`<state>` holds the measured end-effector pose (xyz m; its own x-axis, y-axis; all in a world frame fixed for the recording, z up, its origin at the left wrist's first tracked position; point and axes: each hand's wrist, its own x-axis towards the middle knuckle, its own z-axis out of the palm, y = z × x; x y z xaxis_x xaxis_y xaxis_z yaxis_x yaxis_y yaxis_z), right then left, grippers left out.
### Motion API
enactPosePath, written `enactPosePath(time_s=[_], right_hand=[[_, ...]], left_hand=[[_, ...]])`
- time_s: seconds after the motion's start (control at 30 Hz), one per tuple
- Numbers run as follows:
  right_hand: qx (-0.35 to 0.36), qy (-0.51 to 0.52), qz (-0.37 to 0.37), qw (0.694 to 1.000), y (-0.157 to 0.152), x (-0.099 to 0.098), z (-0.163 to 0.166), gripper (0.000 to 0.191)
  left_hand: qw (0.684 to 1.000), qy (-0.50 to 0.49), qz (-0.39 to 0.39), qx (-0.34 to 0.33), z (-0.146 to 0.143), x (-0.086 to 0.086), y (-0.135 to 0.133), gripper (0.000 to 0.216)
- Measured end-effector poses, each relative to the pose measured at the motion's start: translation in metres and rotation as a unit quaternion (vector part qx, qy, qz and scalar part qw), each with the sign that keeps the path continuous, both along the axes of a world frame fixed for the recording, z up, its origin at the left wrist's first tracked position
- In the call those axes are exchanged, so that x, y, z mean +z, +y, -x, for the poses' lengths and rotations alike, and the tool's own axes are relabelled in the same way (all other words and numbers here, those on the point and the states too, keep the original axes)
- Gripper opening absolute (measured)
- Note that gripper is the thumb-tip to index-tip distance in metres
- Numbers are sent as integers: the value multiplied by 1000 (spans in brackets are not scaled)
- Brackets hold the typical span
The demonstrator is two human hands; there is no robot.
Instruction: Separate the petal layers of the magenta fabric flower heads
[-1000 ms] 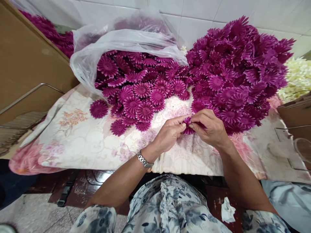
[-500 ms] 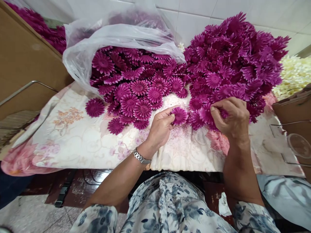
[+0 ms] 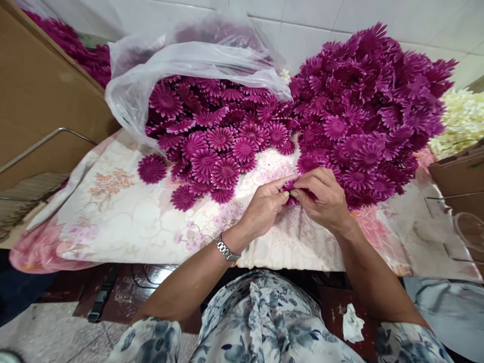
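A magenta, daisy-like flower head [image 3: 290, 188] is held above a cloth-covered counter [image 3: 124, 227], much of it hidden by fingers. Take it as the centre of the clock. The left hand [image 3: 262, 209], at 8 o'clock, pinches it between thumb and fingers. The right hand [image 3: 323, 197], between 3 and 4 o'clock, grips its other side with thumb and forefinger, and the two sets of fingertips nearly meet over it.

Just beyond, at 10 o'clock, matching flower heads [image 3: 219, 138] spill from a translucent plastic bag [image 3: 132, 83] that gapes toward the person. A lone flower head [image 3: 152, 169] lies at 9 o'clock, just beside that spill. A tall loose heap of magenta flowers [image 3: 363, 116] rises at 2 o'clock, behind the right hand.

A metal-link wristband [image 3: 227, 248] circles the left wrist, between 7 and 8 o'clock. At 6 o'clock is the person's blue-and-white floral shirt [image 3: 260, 322]; at 5 o'clock, a crumpled white tissue [image 3: 353, 323]. Farther out, cream flowers [image 3: 459, 118] show between 2 and 3 o'clock, brown cardboard [image 3: 45, 85] between 9 and 10, and a white tiled wall [image 3: 302, 25] at 12.
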<state>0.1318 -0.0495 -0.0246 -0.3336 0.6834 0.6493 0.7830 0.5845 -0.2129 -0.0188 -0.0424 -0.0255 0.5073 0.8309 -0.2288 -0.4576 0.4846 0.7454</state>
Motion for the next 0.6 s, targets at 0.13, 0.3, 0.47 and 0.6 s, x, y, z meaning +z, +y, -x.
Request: enactPosePath(time_s=[0.13,0.3,0.47,0.6], right_hand=[[-4,15,-34,999,0,1,1,2],[0,29,-79,996,-1,-2,3,10],[-18,108,-36,993,-3,0,0,8],[-8,109,-7,994,-4,2,-1,2]], left_hand=[[1000,-12,5,14,0,0,1,33],[1000,-17,10,17,1,-1,1,33],[999,-11,7,32,2,4,1,32],[998,-13,-21,53,1,5,2,30]])
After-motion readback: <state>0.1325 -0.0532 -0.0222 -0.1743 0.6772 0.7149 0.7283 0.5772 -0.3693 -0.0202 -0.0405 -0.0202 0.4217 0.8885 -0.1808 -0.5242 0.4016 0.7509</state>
